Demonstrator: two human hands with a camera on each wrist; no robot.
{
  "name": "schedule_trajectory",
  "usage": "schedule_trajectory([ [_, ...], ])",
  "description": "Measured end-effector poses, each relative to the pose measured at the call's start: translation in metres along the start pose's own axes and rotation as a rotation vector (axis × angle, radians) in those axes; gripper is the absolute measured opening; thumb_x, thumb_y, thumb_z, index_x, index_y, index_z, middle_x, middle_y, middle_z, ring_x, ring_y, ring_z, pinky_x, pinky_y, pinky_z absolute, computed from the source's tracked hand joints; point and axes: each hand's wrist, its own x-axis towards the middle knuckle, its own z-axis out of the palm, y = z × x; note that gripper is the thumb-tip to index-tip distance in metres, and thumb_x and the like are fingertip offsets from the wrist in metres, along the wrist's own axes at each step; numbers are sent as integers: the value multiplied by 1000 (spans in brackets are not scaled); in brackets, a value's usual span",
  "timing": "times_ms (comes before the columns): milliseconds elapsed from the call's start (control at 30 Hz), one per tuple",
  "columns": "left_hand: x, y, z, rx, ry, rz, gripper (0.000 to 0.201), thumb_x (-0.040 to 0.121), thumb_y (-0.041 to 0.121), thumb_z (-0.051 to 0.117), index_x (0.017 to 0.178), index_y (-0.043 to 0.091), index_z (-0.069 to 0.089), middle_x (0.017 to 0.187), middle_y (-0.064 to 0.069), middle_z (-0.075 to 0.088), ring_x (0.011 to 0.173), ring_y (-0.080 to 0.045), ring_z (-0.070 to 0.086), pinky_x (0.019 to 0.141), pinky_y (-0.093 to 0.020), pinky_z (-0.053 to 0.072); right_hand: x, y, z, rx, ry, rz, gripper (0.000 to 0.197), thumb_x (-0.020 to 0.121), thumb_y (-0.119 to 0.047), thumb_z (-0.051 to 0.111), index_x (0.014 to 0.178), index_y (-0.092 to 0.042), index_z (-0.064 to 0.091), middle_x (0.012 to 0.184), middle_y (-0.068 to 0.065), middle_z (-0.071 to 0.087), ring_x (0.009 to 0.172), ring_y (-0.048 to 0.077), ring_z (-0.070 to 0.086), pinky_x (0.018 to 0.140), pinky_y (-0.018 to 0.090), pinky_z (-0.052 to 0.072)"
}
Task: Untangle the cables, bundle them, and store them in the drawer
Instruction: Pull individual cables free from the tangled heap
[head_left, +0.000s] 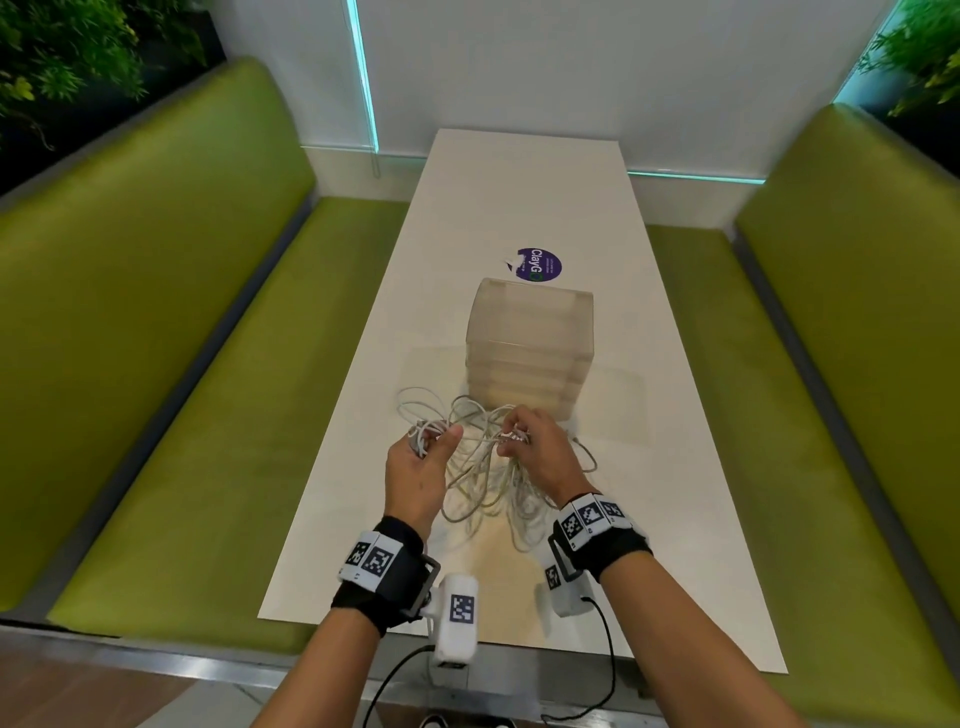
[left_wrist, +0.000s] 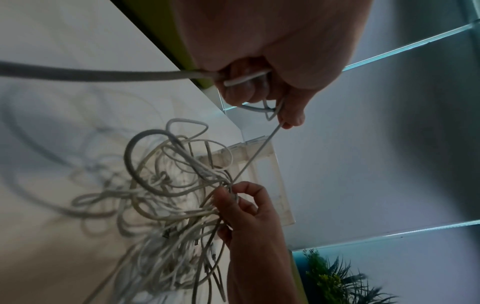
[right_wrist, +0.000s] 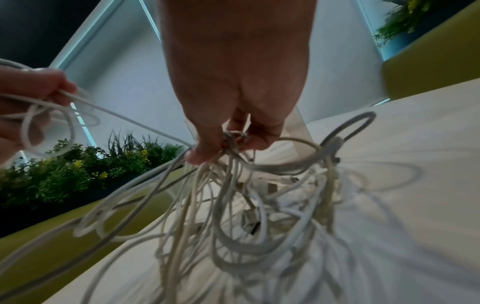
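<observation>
A tangle of white cables (head_left: 485, 480) hangs above the white table (head_left: 649, 493), held up by both hands. My left hand (head_left: 422, 457) grips a few looped strands at the tangle's left side; the left wrist view shows its fingers (left_wrist: 244, 86) curled round a cable. My right hand (head_left: 527, 441) pinches a knot of strands at the top of the bunch, seen close in the right wrist view (right_wrist: 228, 144). One taut strand (left_wrist: 255, 154) runs between the two hands. A translucent drawer unit (head_left: 530, 343) stands just behind the hands, its drawers closed.
A purple round sticker (head_left: 537, 265) lies on the table beyond the drawer unit. Green padded benches (head_left: 156, 364) flank the table on both sides. A white wall stands at the table's far end, with plants (head_left: 62, 52) in the upper corners.
</observation>
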Motion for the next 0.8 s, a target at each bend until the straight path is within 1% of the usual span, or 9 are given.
schedule_trajectory([
  [133,3,4,-1,15,0,-2,28,86,18,68,65,11,52,60,4,45,58,-8,40,63,-23,37,1,4,-9,113,-19,-15,20,81,-3,65,77,-22,61,88,-2,58,84,11,56,73,20,45],
  [233,4,5,-3,23,12,-2,26,87,16,67,65,12,54,60,7,49,57,-4,43,66,-23,39,1,4,-13,90,-15,-6,15,87,-1,59,84,-16,55,81,-9,56,75,7,54,67,15,44],
  [300,4,8,-3,16,26,-13,20,87,16,67,70,11,58,60,7,51,55,-4,44,65,-23,39,1,9,-12,47,9,4,17,89,0,53,86,-16,50,78,-8,55,70,8,52,65,21,43],
  [400,2,14,-1,4,36,-13,18,88,15,66,73,10,59,50,14,43,42,-2,34,53,-23,31,-1,18,-12,-23,24,-29,28,81,5,46,76,-22,50,75,1,55,66,16,47,64,32,42],
  [467,1,18,-1,16,27,-4,17,88,16,66,76,6,58,51,12,38,40,-3,30,50,-24,27,-1,21,-13,-61,28,-46,32,81,4,47,72,-26,56,82,-1,57,74,16,53,71,36,45],
  [567,-3,22,-4,58,-5,3,21,88,17,65,72,9,56,47,15,37,40,-3,31,49,-23,27,-4,14,-16,-70,-35,-52,20,87,-1,57,83,-16,70,104,-3,58,98,15,57,86,27,43],
  [667,-9,21,-10,107,-69,4,22,87,21,67,74,6,58,54,10,39,46,-6,32,57,-24,33,-9,6,-22,-220,-102,-98,22,89,-1,55,92,-14,73,127,3,58,118,17,52,97,27,38],
  [733,-16,22,-12,148,-131,-8,24,87,20,67,74,2,58,50,14,41,46,-4,34,59,-22,35,-19,-8,-27,-253,-92,-120,23,90,-4,54,99,-16,72,127,2,60,119,17,53,98,27,39],
  [800,-25,24,-11,147,-197,-30,20,88,13,65,73,3,57,41,16,44,39,1,39,51,-12,34,-34,-24,-31,-153,-102,-140,24,91,-15,59,113,-21,67,126,-3,58,117,12,53,100,31,43],
])
